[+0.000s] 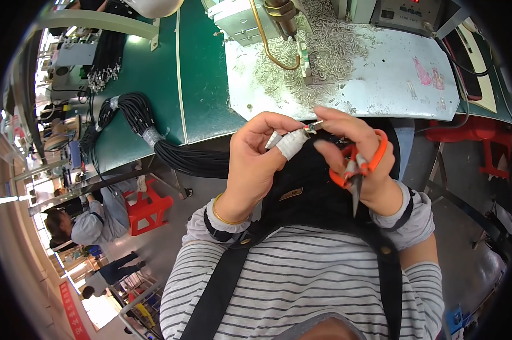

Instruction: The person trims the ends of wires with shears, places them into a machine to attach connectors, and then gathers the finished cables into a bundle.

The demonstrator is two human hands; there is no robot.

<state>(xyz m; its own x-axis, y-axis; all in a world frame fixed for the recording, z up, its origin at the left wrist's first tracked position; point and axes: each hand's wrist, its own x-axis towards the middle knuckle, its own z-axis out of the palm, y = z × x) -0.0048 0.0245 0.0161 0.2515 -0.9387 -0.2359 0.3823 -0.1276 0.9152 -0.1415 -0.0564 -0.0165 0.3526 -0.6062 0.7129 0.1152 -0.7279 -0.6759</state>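
My left hand [250, 156], with white tape round its thumb and a finger, pinches a small cable end [308, 130] from which short coloured wires stick out. Orange-handled scissors [355, 190] hang in my right hand [352, 139], looped over the fingers, blades pointing down toward me. The right fingertips are at the same cable end, on a thin pale piece too small to make out. A thick bundle of black cables [182, 156] runs from the left across the table edge to behind my left hand.
Ahead stands a bench press [281, 20] on a white board [392, 93] strewn with small metal bits [329, 56]. A control box [409, 14] is at the back right. Red stools [148, 207] stand on the floor; other people are at the left.
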